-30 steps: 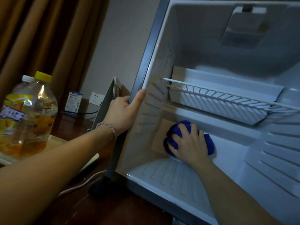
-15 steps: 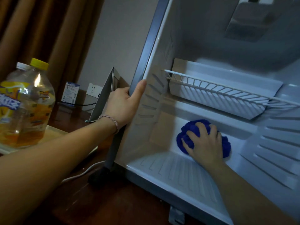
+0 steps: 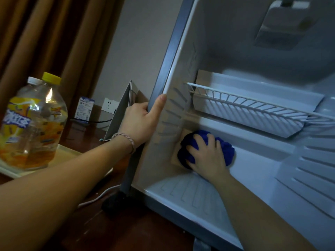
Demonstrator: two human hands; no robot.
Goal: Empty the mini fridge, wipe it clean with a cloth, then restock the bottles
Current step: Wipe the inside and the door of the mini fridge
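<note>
The mini fridge [image 3: 262, 178] stands open with nothing inside but its white wire shelf [image 3: 253, 107]. My right hand [image 3: 206, 156] presses a bunched blue cloth [image 3: 226, 149] against the low step at the back left of the fridge floor, fingers curled over it. My left hand [image 3: 143, 120] grips the fridge's left front frame, thumb on the inner edge. On the left, two bottles stand on a tray: one with a yellow cap [image 3: 43, 124] and orange label, and behind it one with a white cap [image 3: 33, 80].
The pale tray [image 3: 67, 153] sits on a dark wooden tabletop [image 3: 126, 229]. A white cable [image 3: 97, 196] runs past the fridge's foot. A small box [image 3: 86, 109], a wall socket [image 3: 108, 105] and a grey folder [image 3: 119, 116] stand behind. Brown curtains hang at the left.
My right hand slid the blue cloth to the right along the fridge's back step, then back left into the corner. My left hand kept its grip on the frame.
</note>
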